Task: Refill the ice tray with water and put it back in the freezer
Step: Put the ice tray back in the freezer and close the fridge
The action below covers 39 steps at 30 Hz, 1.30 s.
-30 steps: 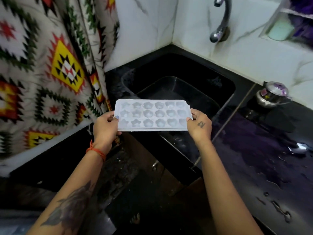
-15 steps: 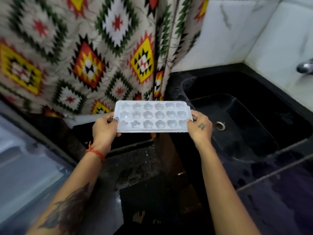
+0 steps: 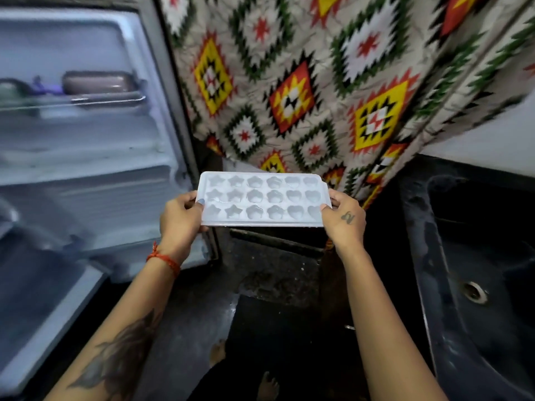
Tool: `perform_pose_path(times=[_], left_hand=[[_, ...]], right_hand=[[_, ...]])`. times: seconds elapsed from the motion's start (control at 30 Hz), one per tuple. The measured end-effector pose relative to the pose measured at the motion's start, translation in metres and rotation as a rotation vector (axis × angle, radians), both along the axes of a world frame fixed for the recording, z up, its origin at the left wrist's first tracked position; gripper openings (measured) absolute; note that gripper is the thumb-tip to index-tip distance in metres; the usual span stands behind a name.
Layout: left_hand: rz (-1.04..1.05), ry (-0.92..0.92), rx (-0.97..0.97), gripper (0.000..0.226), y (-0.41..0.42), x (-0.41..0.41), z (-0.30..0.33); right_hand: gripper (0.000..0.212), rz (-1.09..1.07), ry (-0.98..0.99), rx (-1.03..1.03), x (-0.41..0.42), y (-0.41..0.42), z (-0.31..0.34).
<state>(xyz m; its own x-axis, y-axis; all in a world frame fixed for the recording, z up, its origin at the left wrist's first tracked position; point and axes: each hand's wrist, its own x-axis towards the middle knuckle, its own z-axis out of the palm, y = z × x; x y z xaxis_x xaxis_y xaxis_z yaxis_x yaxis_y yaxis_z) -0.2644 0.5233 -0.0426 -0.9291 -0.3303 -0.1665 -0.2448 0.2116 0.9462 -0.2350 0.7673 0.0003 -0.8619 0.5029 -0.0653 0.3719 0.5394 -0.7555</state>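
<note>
Head cam shows you holding the ice tray (image 3: 262,199) level out in front of you, w/ both hands on it. Your left hand (image 3: 181,217) grips the left short end, thumb curled over the top rim; your right hand (image 3: 344,219) grips the right short end the same way. The tray hangs in the air, not resting on anything, between the open fridge (image 3: 86,157) on your left and the black sink (image 3: 474,273) on your right, w/ the patterned curtain (image 3: 318,82) behind it.

Progress, as far as I can judge: the cups look glossy and there's a wet sheen on the tray's flat top, so the fill step looks done, though I can't tell how full each cup is. The tray is clear of the sink and near the fridge, so you're prob. on the carry leg.

What's left: get the tray into the freezer section and let go. The fridge door (image 3: 43,314) already stands open, so no door step first. The fridge side of the frame is blurred, so I can't make out which shelf or compartment is the freezer, nor if there's room. Closing the door comes after.

Keep it flat, since water in shallow cups will likely slop w/ any tilt.
</note>
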Motion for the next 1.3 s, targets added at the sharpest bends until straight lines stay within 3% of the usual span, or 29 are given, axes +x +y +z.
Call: perform_pose_path(times=[0.43, 1.3], left_hand=[[0.401, 0.027, -0.017, 0.022, -0.158, 0.063, 0.002], [0.969, 0.046, -0.067, 0.016, -0.39, 0.134, 0.019]], right_hand=[[0.033, 0.473, 0.033, 0.01, -0.045, -0.163, -0.004], [0.033, 1.123, 0.041, -0.146, -0.1, -0.475, -0.007]])
